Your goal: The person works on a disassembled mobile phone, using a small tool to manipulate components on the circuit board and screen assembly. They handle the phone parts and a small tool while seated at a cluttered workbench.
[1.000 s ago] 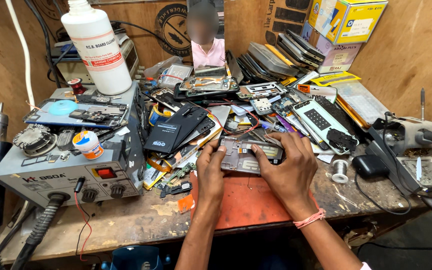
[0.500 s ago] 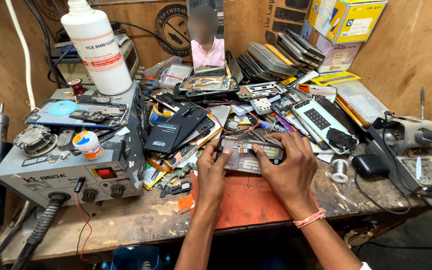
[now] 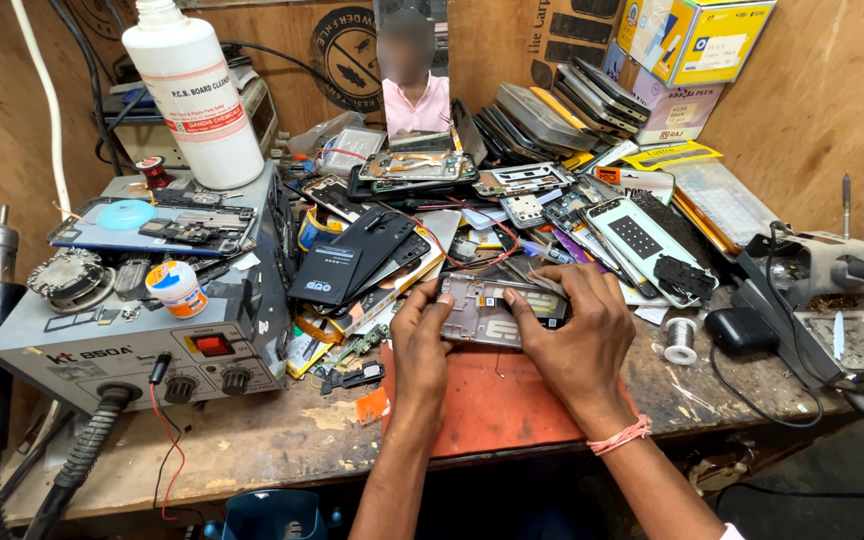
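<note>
Looking like a phone repair workshop: hot-air rework station sitting on the left of a scarred wooden desk, white bottle of board cleaner standing on top, soldering iron stand sitting at right, stripped phone frames and boards piling up against plywood walls

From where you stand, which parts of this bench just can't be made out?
Head view only:
- Middle of the opened phone frame: covered by the left hand and right hand.
- Fingers' grip underneath: hidden by the hands.
- Reflection in the mirror: blurred.
- Soldering stand: cut off by the right edge.
- Tiny board parts: too small.
</note>
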